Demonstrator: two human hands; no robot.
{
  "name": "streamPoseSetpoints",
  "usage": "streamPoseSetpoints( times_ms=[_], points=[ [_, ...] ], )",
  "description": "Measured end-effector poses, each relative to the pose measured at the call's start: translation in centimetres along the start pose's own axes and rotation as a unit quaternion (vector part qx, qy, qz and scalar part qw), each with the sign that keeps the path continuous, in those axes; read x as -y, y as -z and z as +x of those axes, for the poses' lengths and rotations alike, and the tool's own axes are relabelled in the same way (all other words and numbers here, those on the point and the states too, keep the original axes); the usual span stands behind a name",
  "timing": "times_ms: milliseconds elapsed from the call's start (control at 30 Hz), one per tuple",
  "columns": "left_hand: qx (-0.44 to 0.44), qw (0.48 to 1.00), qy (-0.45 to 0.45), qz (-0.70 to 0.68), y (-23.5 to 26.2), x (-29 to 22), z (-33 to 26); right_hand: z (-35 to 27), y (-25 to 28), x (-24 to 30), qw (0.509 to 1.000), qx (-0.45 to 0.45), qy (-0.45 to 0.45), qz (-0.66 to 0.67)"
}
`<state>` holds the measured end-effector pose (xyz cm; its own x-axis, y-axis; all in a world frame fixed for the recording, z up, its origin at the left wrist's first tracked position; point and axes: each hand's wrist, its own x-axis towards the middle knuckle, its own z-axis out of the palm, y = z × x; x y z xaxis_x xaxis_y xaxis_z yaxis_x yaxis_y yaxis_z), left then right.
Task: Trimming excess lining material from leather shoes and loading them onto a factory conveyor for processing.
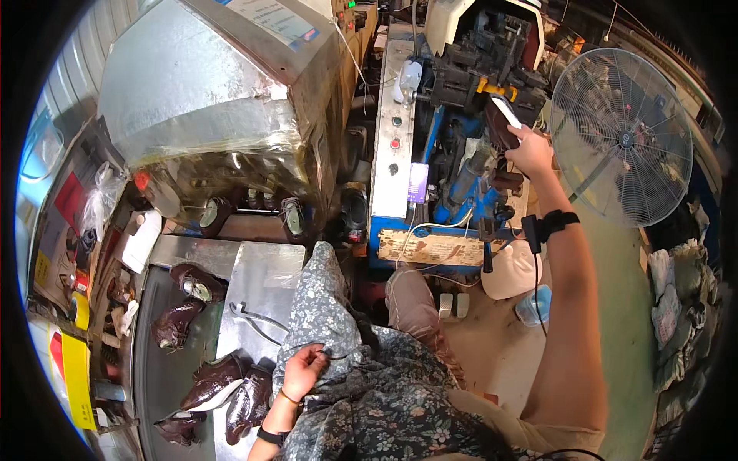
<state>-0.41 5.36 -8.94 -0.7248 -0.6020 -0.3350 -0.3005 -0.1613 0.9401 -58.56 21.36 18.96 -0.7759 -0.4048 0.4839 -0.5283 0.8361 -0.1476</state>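
**Shoe held up at the blue machine, right arm out, left hand idle in lap**

Biggest item: foil-wrapped metal housing (207, 84) upper left, shiny, sloped top. Dark shoes sit in its open lower mouth, soles out; looks like a tunnel they pass through, hence the row.

Next: blue machine (477, 138) at centre, with a grey control panel (393, 138) of buttons on its left face. Dark clamp head on top, yellow part in it. Person appears seated facing it, so the head is within arm's reach.

Pedestal fan (621, 137) at right, tilted toward the work spot, probably for cooling the operator.

Counter (261, 276), a steel sheet at left of the lap. Dark brown shoes (215, 380) lie loose on it in a rough line, some on their sides, near the left hand: likely a queue or output, can't tell which.

Right hand (529, 150) is closed around a dark shoe (503, 121), light sole facing out, held up just below the clamp head. Touching the machine or not: can't tell. Black strap with a cable on that wrist.

Left hand (304, 371) rests on the floral cloth over the lap, fingers curled, pinching a thin dark cord; not on any shoe.

Floor: bare concrete, dusty. Foot pedals (453, 305) sit under the machine, near the knee. Cluttered workshop, bags piled at far right.
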Motion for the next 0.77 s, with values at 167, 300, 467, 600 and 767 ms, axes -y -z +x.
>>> streamPoseSetpoints(
  times_ms=[167, 300, 467, 600, 767],
  points=[
    [-0.024, 0.993, 0.018, 0.116, -0.9, -1.7, 0.2, 0.9, -0.5, -0.9, 0.995, -0.053, -0.008, 0.081],
    [-0.021, 0.992, -0.006, 0.126, -0.7, -2.1, 0.0, 1.3, 0.3, -1.7, 0.999, 0.026, -0.023, 0.017],
    [-0.041, 0.996, 0.015, 0.080, -0.5, -1.4, 1.2, 2.6, 0.4, -0.1, 0.989, 0.135, 0.002, -0.054],
    [-0.007, 0.994, 0.025, 0.108, -0.5, -2.3, 1.7, -1.4, -6.6, -0.7, 0.995, 0.000, 0.063, -0.071],
    [0.019, 1.000, 0.005, 0.023, 0.4, 0.2, 1.3, -2.9, -4.7, 0.8, 1.000, 0.011, 0.019, 0.000]
  ],
)
